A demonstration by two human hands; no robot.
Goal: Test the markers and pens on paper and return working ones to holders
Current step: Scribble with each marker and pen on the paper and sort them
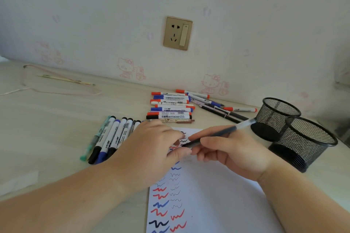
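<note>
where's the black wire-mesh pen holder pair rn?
Head view, right side of the desk: the two black wire-mesh pen holders stand touching each other, just right of the white paper sheet and beyond the right hand.

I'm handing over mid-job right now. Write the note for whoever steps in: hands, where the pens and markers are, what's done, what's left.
Right hand grips a thin dark pen, tip near the paper.
Left hand rests on the paper's top edge, fingers at the pen tip; whether it pinches something there is unclear.
Paper already carries two columns of red, blue and black squiggles.
One group of markers lies left of the paper, a stack of whiteboard markers behind it, and loose pens toward the wall.
Both mesh holders on the right look empty.
Left: finish testing, then load working ones into the holders.
</note>
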